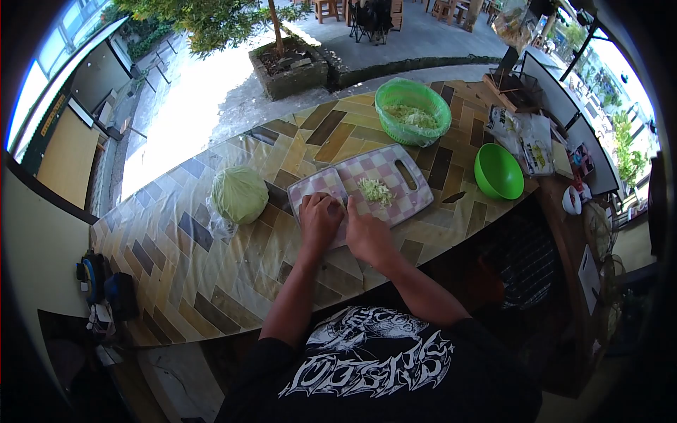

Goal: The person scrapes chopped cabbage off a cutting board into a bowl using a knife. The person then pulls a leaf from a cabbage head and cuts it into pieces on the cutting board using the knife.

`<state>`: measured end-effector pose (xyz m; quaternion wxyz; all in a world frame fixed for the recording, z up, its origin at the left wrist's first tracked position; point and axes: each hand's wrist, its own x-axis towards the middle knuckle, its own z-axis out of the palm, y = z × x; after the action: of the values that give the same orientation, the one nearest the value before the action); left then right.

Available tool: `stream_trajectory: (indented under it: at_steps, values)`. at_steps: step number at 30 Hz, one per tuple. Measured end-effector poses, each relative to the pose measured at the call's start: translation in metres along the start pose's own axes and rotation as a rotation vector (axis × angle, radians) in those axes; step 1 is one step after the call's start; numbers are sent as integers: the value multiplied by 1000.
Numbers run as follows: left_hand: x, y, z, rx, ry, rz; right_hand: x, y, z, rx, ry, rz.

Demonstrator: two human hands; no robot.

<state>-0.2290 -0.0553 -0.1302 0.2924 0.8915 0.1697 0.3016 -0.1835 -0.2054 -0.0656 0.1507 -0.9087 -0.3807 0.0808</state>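
Observation:
My right hand (pixel 368 236) is closed with its index finger stretched forward along a knife (pixel 340 182). Only a thin strip of the blade shows, pointing away from me over the pink and white checkered cutting board (pixel 414 199). Just left of the blade, my left hand (pixel 321 217) has its fingers curled down on the board; what lies under them is hidden. Shredded cabbage (pixel 375 191) forms a small pile on the board, right of the knife. A pale green cabbage (pixel 240 195) sits on the table to the left of the board.
Behind the board stands a green basket (pixel 390 94) lined with plastic, with shredded cabbage inside. A green bowl (pixel 498 171) rests near the right edge of the patterned table (pixel 204 264). Plastic packets (pixel 530 144) and a small white bowl (pixel 571 200) lie farther right.

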Motion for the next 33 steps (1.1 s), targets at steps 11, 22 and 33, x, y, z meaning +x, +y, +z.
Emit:
stream_trajectory:
  at_steps: [11, 22, 33]
  values:
    - [1, -7, 2, -86, 1, 25, 2, -6, 16, -40, 19, 22]
    - [1, -7, 1, -79, -5, 3, -13, -22, 9, -18, -28, 86]
    - [4, -7, 3, -34, -16, 3, -15, -16, 7, -46, -31, 65]
